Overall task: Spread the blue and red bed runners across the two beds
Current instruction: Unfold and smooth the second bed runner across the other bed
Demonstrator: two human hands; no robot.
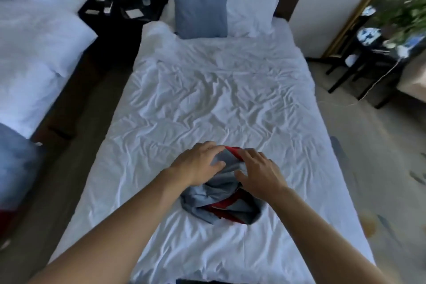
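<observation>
- On the near half of the right-hand bed: bunched blue and red bed runner, heaped in a rough mound on the white sheet, no long axis readable yet.
- Directly beneath both hands, bulk of the heap trailing back toward the foot of the bed and the wrists.
- Left hand on the far-left top of the heap, fingers curled over a grey-blue fold, thumb pressed against it; looks like a grip on the cloth.
- Right hand on the right side, fingers spread and only lightly bent, lying flat on the fabric; no pinch visible.
- Both equally near; likely next need a hold on opposite edges, then a pull apart across the bed's width.
- Thin, soft, limp woven cloth, grey-blue with red bands, creased in loose folds; wrinkled sheet underneath.
- At the far left edge, second bed with something blue and red at its foot, too blurred to judge.
</observation>
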